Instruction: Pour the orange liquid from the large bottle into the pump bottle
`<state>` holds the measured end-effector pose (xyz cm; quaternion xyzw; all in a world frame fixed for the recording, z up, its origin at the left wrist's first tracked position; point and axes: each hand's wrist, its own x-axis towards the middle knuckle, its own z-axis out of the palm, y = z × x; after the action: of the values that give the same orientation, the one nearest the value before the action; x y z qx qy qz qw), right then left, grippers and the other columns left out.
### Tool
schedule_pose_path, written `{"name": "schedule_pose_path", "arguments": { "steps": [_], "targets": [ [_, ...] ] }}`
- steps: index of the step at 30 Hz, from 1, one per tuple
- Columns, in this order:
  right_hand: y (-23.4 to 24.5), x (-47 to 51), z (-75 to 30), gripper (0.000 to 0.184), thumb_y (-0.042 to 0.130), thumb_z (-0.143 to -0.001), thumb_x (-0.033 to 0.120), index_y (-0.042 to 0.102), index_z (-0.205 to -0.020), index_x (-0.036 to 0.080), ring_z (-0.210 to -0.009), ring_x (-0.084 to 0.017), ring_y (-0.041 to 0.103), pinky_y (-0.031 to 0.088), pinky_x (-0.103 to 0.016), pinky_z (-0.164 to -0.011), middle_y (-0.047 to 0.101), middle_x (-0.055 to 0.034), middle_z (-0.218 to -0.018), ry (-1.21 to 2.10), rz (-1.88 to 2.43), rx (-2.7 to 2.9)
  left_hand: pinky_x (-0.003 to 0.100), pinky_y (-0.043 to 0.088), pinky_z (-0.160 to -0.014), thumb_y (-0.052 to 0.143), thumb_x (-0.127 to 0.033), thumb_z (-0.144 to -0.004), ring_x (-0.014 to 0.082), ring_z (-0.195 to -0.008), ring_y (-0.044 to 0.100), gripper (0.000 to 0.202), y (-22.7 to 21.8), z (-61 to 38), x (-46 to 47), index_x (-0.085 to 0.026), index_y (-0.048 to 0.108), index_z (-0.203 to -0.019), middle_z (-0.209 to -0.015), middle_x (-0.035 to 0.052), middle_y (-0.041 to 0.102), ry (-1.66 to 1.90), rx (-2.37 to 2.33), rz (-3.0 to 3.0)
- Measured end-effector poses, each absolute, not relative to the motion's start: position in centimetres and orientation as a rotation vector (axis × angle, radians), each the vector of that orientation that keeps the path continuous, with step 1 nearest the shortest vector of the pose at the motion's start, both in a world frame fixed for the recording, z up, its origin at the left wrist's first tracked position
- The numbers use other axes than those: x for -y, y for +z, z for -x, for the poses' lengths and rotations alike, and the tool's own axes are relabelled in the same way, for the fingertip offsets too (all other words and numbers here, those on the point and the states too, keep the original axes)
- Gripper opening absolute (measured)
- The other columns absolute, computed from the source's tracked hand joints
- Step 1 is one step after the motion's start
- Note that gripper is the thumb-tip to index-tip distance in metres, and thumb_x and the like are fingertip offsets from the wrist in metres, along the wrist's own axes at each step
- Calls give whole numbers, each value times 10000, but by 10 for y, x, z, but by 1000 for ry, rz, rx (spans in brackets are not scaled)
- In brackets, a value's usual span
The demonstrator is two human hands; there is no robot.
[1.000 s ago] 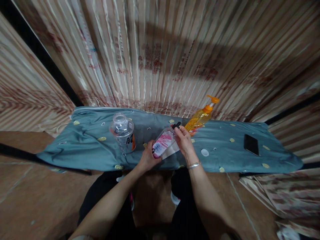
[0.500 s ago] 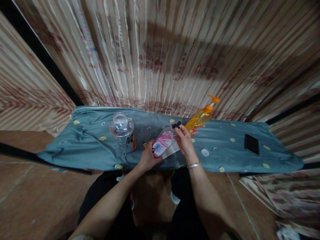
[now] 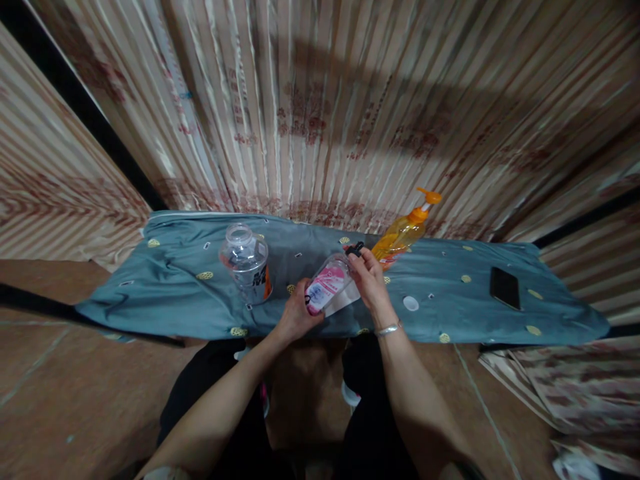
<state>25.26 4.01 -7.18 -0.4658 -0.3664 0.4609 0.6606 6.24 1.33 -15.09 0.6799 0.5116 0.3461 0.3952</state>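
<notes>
A clear bottle with a pink and white label (image 3: 327,285) lies tilted between my hands above the cloth-covered table. My left hand (image 3: 297,313) is closed around its lower end. At the neck, the fingers of my right hand (image 3: 367,275) are closed on the black cap (image 3: 355,249); whether the cap is loose from the neck I cannot tell. A sheet of white paper (image 3: 343,301) shows partly under the bottle. Left of my hands stands a large clear plastic jar (image 3: 245,260) with a black and orange label and an uncovered mouth.
Behind my right hand an orange pump bottle (image 3: 403,233) stands with yellow liquid in it. A white round disc (image 3: 411,304) and a black phone (image 3: 505,288) lie to the right on the blue-green cloth (image 3: 180,300). A striped curtain (image 3: 320,120) hangs behind the table.
Almost nothing differs. Both hands keep their hold on the bottle and its black cap, with only a very slight shift of the view.
</notes>
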Motion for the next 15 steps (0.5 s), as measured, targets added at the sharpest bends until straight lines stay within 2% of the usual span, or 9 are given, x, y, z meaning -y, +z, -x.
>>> {"name": "schedule_pose_path", "arguments": {
  "steps": [6,11,15],
  "targets": [
    [-74,-42,-252,594,1000,-593,695,753,-962,301,-857,-223,783,657,-350,-808,784,31,-847,1030,1052,843,543,619,-1120,867,-146,-679,368,-1301,752,856,-151,-63,-13,-200,485,-1443,-1447,175,721,884,-1290,-1721],
    [-72,-41,-255,570,1002,-616,657,772,-1003,307,-980,-251,800,668,-362,-838,851,-3,-1042,1064,1043,857,537,629,-1101,877,-153,-665,354,-1243,771,843,-150,-63,-13,-215,512,-1422,-1392,143,745,886,-1298,-1713],
    [-73,-41,-254,594,1014,-599,667,764,-994,300,-990,-243,801,667,-359,-862,851,-5,-1053,1056,1031,816,525,632,-1098,879,-156,-663,353,-1260,765,850,-150,-63,-13,-216,513,-1427,-1399,143,740,890,-1296,-1711]
  ]
}}
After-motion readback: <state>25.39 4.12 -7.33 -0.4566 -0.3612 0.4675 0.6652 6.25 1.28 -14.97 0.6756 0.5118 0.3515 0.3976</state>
